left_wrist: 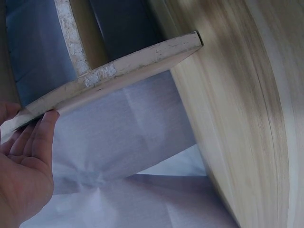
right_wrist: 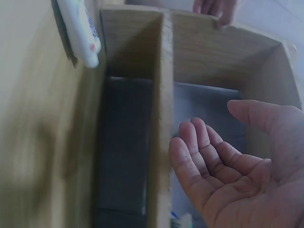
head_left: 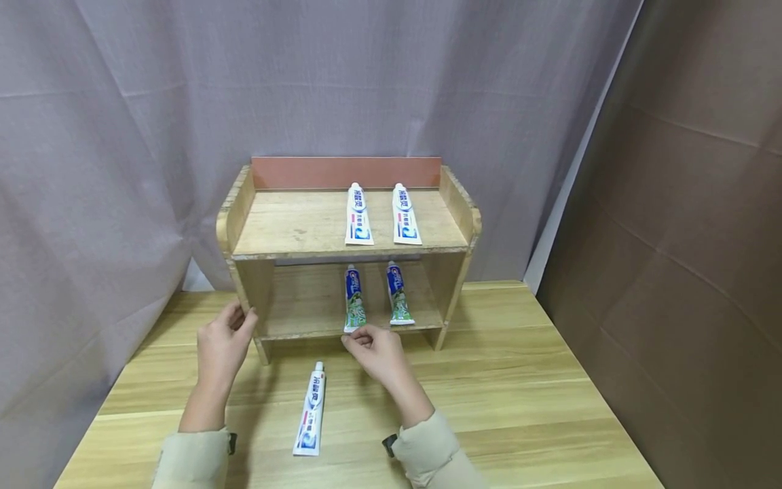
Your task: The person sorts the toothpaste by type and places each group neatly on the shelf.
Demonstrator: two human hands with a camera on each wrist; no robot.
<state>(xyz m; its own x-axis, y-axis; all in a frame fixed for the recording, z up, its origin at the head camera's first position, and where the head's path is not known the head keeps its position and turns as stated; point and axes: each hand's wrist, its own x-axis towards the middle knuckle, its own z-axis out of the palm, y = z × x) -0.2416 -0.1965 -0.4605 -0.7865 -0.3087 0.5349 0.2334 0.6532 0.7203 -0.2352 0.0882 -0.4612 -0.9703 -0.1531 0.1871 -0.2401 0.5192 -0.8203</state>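
My left hand [head_left: 223,345] grips the left side panel of a small wooden two-tier shelf [head_left: 293,224]; in the left wrist view the panel edge [left_wrist: 142,54] passes between thumb and fingers. My right hand [head_left: 380,354] is at the front of the lower tier, by the bottom end of a blue-green toothpaste tube [head_left: 354,299]. Its thumb and fingers [right_wrist: 209,154] stand apart with nothing between them in the right wrist view. A second blue-green toothpaste tube [head_left: 399,295] lies to the right. One white toothpaste tube [head_left: 311,411] lies on the table between my forearms.
On the upper tier lie two white toothpaste tubes, one near the middle [head_left: 358,216] and one to its right [head_left: 406,216]. A reddish-brown strip [head_left: 345,173] backs that tier. Grey curtains [head_left: 342,81] hang behind the wood-grain table [head_left: 525,394], and a brown curtain [head_left: 684,258] at the right.
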